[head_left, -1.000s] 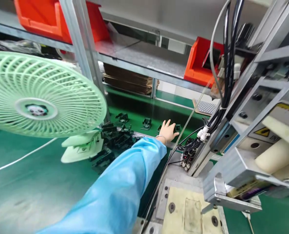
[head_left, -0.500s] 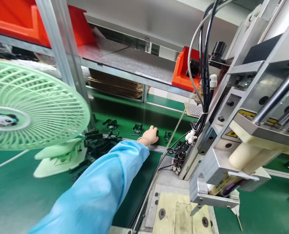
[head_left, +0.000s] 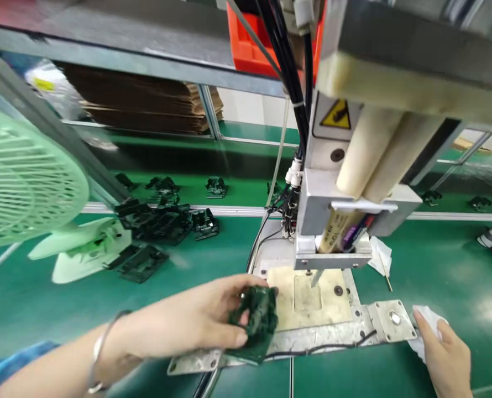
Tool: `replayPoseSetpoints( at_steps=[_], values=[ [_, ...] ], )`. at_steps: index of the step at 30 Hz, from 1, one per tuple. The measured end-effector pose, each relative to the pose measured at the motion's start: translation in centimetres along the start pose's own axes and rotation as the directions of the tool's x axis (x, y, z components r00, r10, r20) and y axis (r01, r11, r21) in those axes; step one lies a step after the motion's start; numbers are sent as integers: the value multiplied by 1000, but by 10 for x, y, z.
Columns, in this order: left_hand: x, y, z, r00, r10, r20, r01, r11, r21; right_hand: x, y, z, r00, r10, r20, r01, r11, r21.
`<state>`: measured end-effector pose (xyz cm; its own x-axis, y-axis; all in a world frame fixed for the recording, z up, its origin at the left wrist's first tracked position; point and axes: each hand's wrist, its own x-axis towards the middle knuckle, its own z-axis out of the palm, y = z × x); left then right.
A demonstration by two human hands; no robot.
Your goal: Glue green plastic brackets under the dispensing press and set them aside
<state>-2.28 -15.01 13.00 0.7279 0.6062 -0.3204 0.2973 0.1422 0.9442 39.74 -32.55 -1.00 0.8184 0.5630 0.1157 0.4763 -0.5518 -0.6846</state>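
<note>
My left hand (head_left: 204, 318), with a bracelet at the wrist, is closed around a dark plastic part (head_left: 256, 323). The part is tilted and slightly blurred, just in front of the left side of the press's pale base plate (head_left: 283, 301). At the lower right, my right hand (head_left: 449, 351) pinches a crumpled white wipe (head_left: 429, 326), beside a metal plate with a round silver button (head_left: 394, 318). Above the pale plate hangs the press head (head_left: 333, 260), with marker-like tubes (head_left: 343, 229) held in it.
A heap of similar dark parts (head_left: 158, 221) lies left of the press, near a green fan (head_left: 26, 177). Several more parts (head_left: 216, 187) sit on the green belt behind. Stacked cardboard (head_left: 146, 99) is under the shelf. Another white wipe (head_left: 381, 257) and a thin stick lie right of the press.
My left hand has come back from the belt to the press front with a dark part in it. The view has swung right and down, and my right hand with the wipe now shows.
</note>
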Motion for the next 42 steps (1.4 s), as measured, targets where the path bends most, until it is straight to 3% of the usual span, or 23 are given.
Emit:
replayPoseSetpoints(
  at_steps=[2, 4, 6, 9, 12, 17, 20, 23, 27, 31, 33, 36, 38, 42],
  values=[
    [7, -9, 26, 988, -110, 111, 126, 982, -142, -3, -3, 2, 999, 14, -32, -13, 999, 45],
    [22, -11, 45, 976, -199, 87, 212, 958, -192, -5, -3, 3, 999, 27, -42, -23, 996, 83],
    [41, -6, 54, 972, -232, 45, 236, 948, -214, -7, -2, 4, 998, 42, -39, -37, 992, 119],
    [67, 4, 56, 985, -165, 50, 173, 953, -250, -8, 0, 4, 997, 61, -43, -52, 981, 186],
    [83, 4, 53, 996, -87, -31, 83, 988, -130, -7, 1, 6, 994, 88, -59, -72, 971, 228],
    [91, -19, 55, 975, 79, -208, -29, 971, 236, -3, 6, 11, 992, 121, -31, -109, 961, 255],
    [85, -26, 58, 969, 163, -187, -83, 923, 375, -2, 9, 10, 994, 100, -35, -87, 959, 269],
    [69, -20, 52, 959, 220, -179, -88, 831, 550, -3, 6, 7, 994, 96, -56, -82, 973, 214],
    [30, -14, 24, 890, 291, -351, 33, 725, 687, -4, -8, 3, 1000, 9, 9, -11, 980, 201],
    [-13, -39, -4, 848, 89, -522, 250, 801, 544, -1, -30, 8, 984, -90, 151, 54, 973, 226],
    [-29, -59, -9, 842, 21, -539, 271, 847, 457, 0, -38, 11, 968, -86, 238, 31, 974, 225],
    [-41, -90, -3, 839, 66, -541, 187, 897, 400, 0, -43, 14, 963, -50, 265, -16, 970, 241],
    [-43, -105, 5, 807, 97, -583, 159, 914, 373, 0, -45, 14, 968, -40, 246, -16, 975, 222],
    [-42, -108, 14, 730, 230, -644, 125, 881, 457, -1, -51, 9, 973, -90, 211, 60, 987, 147]
  ],
)
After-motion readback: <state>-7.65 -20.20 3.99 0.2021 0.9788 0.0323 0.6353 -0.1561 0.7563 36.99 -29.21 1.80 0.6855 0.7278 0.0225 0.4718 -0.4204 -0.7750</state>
